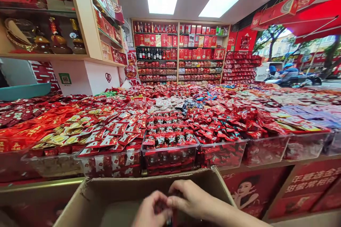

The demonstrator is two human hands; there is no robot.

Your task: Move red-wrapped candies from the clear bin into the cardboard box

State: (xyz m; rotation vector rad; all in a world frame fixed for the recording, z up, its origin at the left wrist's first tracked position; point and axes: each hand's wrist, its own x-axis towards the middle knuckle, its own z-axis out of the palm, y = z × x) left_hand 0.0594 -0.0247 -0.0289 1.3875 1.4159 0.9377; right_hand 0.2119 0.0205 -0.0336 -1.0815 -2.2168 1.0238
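Observation:
Over an open cardboard box [125,184], my left hand [153,209] and my right hand [188,198] meet with their fingertips together. The left fingers are curled and slightly blurred. The right thumb and forefinger close in a pinch against them. Something small and dark red shows below the fingertips, too hidden to name. Just beyond the box stands a clear plastic bin [170,154] with neat rows of dark-and-red wrapped sweets. To its left, another clear bin [110,161] is heaped with red and white packets.
Further clear bins [223,152] of red wrapped sweets run along the counter's front. A wooden cabinet [80,14] juts out at upper left. Shelves [178,51] with bottles and red boxes line the back. A person on a scooter [289,74] is outside at right.

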